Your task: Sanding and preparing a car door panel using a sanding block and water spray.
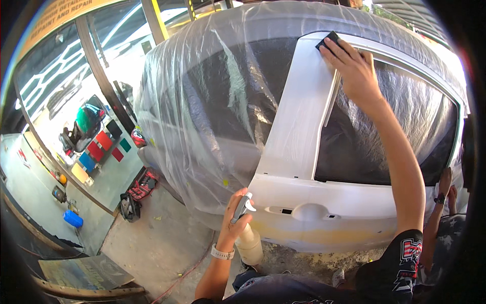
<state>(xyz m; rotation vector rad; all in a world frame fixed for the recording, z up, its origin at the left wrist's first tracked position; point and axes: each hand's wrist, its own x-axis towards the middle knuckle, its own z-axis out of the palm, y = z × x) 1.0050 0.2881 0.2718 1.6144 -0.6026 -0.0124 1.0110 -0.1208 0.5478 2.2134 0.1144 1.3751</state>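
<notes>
My left hand [234,223], with a pale watch on its wrist, grips a spray bottle [248,244] by the neck. The bottle has a cream body and a grey and white trigger head. It is upright, low in front of the car door. My right hand [358,73] reaches up and presses a small black pad, perhaps sandpaper [330,39], on the top of the white door frame [293,116]. The lower door panel [349,195] is white with a yellowish band and has an open handle recess [310,211].
Clear plastic sheeting [202,111] covers the car left of the door and over the roof. At the far right a co-worker's hand [444,185] touches the door edge. A red and black tool bag [143,183] and a blue container [73,219] lie to the left.
</notes>
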